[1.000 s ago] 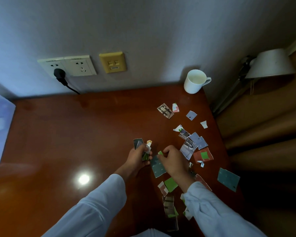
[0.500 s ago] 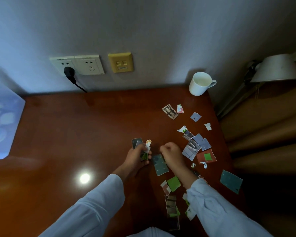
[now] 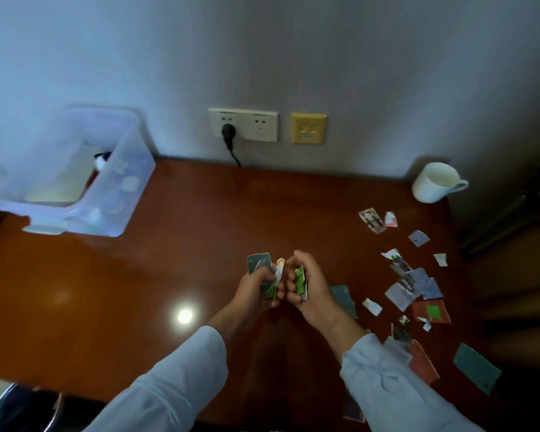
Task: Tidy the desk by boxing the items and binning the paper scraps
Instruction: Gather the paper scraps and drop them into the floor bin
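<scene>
Busy with the scrap step: picking torn paper scraps (image 3: 412, 285) off the brown surface (image 3: 138, 291). Gripping a little bunch in the curled left hand (image 3: 256, 294), with a dark grey-green piece (image 3: 258, 263) sticking up on top. Pinching a few more, green and white (image 3: 300, 283), in the curled right hand (image 3: 317, 289). Holding both hands close together, just above the surface, near the middle front. Maybe about to pass the right bunch over to the left one, but hard to say for sure.

Plenty left to pick up: lying loose all down the right side of the surface, from just below the white mug (image 3: 434, 182) to the front edge, with one big teal piece (image 3: 476, 372) near the right corner. Next, most likely, reaching right for the closest ones, such as the dark teal piece (image 3: 345, 299) beside the right wrist. Needs a light pinch to lift thin flat paper off a shiny top without pushing it along. Easy to drop bits from a full fist, too.

No bin anywhere in view, so no telling yet where to throw them.

At the back left, against the wall, a clear plastic box (image 3: 106, 188) with no lid on. Inside, something pale and flat (image 3: 60, 179), plus something small, black and white with a bit of red (image 3: 102, 160); too blurry to name. Unable to tell whether the mug is full or empty.
</scene>
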Motion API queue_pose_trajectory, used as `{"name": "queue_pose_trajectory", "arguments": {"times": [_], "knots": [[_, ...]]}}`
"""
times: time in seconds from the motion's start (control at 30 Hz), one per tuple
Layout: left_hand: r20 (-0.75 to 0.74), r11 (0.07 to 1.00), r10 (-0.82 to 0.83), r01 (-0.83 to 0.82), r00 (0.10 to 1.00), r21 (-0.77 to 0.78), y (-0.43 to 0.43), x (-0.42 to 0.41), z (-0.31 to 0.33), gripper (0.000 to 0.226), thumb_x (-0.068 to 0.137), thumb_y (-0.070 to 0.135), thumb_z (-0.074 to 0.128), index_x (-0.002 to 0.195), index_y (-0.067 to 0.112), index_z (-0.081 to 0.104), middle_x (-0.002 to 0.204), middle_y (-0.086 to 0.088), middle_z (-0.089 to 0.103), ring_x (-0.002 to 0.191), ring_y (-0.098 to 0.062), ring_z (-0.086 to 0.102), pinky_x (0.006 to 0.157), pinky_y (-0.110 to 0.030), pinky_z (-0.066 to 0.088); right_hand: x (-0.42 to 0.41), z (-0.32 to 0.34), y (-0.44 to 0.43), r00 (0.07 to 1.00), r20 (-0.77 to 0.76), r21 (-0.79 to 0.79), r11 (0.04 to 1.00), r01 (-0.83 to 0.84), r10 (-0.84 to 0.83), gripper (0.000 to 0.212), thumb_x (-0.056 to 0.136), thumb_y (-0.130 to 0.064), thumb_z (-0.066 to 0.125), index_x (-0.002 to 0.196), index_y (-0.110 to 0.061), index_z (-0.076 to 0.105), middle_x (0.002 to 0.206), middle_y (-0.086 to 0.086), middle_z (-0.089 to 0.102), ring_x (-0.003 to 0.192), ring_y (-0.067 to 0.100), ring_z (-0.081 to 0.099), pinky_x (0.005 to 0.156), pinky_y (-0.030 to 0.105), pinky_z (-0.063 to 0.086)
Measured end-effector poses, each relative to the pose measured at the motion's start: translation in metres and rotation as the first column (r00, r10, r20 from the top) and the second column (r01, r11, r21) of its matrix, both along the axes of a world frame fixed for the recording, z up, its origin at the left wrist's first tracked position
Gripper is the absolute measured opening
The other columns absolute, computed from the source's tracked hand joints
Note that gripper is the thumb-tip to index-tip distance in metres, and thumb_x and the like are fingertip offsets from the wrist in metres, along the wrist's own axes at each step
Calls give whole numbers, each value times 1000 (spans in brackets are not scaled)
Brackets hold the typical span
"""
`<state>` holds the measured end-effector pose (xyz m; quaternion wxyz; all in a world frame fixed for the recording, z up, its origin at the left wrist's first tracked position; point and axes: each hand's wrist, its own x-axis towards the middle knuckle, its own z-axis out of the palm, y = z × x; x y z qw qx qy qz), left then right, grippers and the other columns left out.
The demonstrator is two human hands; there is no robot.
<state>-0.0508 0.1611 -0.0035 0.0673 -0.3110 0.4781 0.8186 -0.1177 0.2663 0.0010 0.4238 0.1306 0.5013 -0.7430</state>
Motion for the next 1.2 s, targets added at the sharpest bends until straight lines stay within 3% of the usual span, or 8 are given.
{"name": "queue_pose_trajectory", "arguments": {"times": [0.1,0.2,0.3,0.47,0.6,0.77,0.93,1.2], "knots": [[-2,996,76,-76,997,-39,-26,28,2,29,67,19,49,89,0,54,63,-7,54,53,-15,50,44,-24,38,22,5,-33,985,-105,91,987,-129,139,27,86,-33,67,76,-13,53,56,0,46,42,10,41,32,17,24],[-9,984,172,-172,985,-52,-53,58,8,19,71,17,48,81,3,57,62,-7,54,52,-15,49,44,-23,37,47,15,-67,946,-175,138,958,-252,274,22,85,-28,70,82,-12,56,53,-3,49,39,6,41,32,15,27],[0,957,282,-281,959,-76,-83,90,11,17,84,7,42,78,3,57,60,-8,54,50,-16,49,43,-22,36,74,24,-108,910,-182,146,926,-349,372,16,86,-19,69,83,-11,56,48,-5,49,35,5,41,31,15,29],[7,895,439,-437,898,-89,-143,145,14,24,87,2,39,72,5,58,54,-5,50,44,-14,47,40,-20,34,119,26,-185,839,-177,162,856,-490,514,13,88,-17,67,85,-9,57,45,-3,49,33,6,43,30,15,29],[23,840,542,-540,840,-57,-202,192,10,27,83,4,37,70,6,60,52,-3,49,45,-13,46,42,-21,33,160,23,-252,818,-123,110,826,-552,563,14,91,-15,62,82,-9,55,53,-1,45,35,6,41,29,15,24],[23,745,666,-667,745,25,-282,262,2,23,82,5,37,71,10,57,56,-3,46,49,-13,45,47,-22,35,217,12,-347,731,-56,90,733,-674,680,16,87,-13,59,75,-4,53,62,14,48,41,13,41,32,18,24],[34,624,776,-775,629,101,-366,342,-13,20,80,3,34,73,11,51,58,-3,41,49,-13,42,44,-19,35,286,-6,-445,632,26,45,630,-775,775,10,85,-8,51,77,-2,53,59,9,50,47,14,38,38,21,24],[151,442,877,-889,457,119,-458,470,-56,20,79,2,34,71,12,49,58,-4,42,47,-13,43,47,-20,38,411,-36,-565,453,181,69,449,-891,873,22,79,2,35,60,-5,44,56,14,49,44,19,46,39,22,39]]}}
